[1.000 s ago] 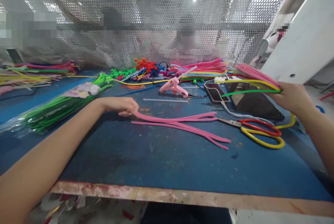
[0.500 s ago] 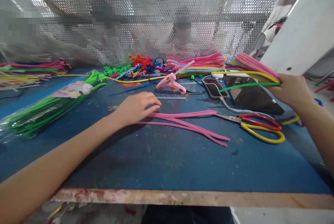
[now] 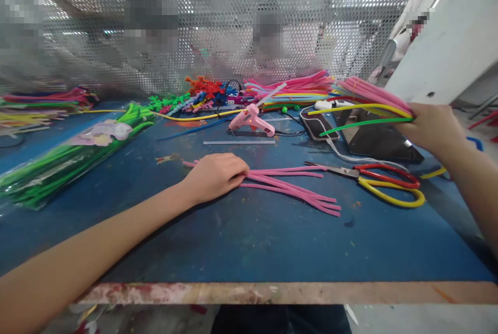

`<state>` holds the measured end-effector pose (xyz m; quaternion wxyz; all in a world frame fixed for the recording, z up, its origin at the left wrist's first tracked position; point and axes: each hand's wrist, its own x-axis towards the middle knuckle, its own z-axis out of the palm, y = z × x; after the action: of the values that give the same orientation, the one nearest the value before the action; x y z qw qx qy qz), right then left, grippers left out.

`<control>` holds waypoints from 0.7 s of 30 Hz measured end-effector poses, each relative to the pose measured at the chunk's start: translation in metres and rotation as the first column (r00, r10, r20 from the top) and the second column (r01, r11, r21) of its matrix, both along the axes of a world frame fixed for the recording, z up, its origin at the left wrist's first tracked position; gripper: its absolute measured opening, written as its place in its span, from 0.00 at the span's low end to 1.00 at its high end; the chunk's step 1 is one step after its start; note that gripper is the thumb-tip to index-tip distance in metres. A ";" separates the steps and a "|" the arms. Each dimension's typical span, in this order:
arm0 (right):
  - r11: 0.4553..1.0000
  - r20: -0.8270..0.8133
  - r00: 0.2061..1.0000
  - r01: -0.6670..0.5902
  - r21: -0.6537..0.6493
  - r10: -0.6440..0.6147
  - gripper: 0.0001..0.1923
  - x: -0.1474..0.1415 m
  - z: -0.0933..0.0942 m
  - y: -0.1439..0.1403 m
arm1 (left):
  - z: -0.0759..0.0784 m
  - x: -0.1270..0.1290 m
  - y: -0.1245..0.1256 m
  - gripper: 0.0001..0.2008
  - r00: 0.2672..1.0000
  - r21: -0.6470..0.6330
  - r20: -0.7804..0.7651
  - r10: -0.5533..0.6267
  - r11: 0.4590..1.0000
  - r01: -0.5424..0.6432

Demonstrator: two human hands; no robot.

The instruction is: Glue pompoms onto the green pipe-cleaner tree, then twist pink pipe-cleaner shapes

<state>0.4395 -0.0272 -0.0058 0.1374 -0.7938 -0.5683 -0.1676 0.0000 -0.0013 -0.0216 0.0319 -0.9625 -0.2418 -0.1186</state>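
My left hand [image 3: 218,176] is closed over several pink pipe cleaners [image 3: 288,184] on the blue table; their right ends fan out and short left ends poke out behind the hand. Off to the right, my right hand [image 3: 431,124] is wrapped round a bundle of pipe cleaners [image 3: 375,94], mostly pink, with a yellow and a green one hanging apart. Scissors with red and yellow handles [image 3: 389,181] lie on the table, their blades pointing at the pink ends. The palm side of each hand is hidden.
Behind the hands lie a pink glue gun [image 3: 251,120], a glue stick [image 3: 239,142], a phone [image 3: 319,125] with a white cable and a dark tablet [image 3: 381,137]. Bagged green pipe cleaners [image 3: 78,157] are at left. A perforated metal screen [image 3: 218,28] stands at the back.
My left hand has shifted right and slightly down along the pink pipe cleaners and closed on them; their left ends now show. The right hand keeps its bundle, nearly still.
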 end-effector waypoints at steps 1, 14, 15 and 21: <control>1.000 0.006 1.000 0.000 -0.007 0.000 0.27 0.000 0.000 0.000 | -0.001 0.000 0.000 0.10 1.000 0.007 0.002 -0.009 1.000 0.009; 0.998 0.074 0.997 0.022 -0.060 -0.018 0.25 0.000 0.000 0.001 | -0.001 0.001 -0.001 0.10 1.000 -0.062 -0.003 -0.010 0.998 0.010; 0.998 0.079 0.997 0.021 -0.063 -0.016 0.24 0.000 0.000 0.001 | -0.001 0.001 -0.002 0.09 1.000 -0.072 -0.011 0.001 0.997 -0.002; 0.997 0.098 0.995 0.020 -0.072 -0.013 0.23 -0.001 0.001 0.000 | -0.002 0.002 0.000 0.08 0.999 -0.126 0.023 0.026 0.992 -0.023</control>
<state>0.4388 -0.0270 -0.0051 0.0791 -0.7938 -0.5734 -0.1866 0.0020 -0.0010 -0.0236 -0.0305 -0.9581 -0.2608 -0.1147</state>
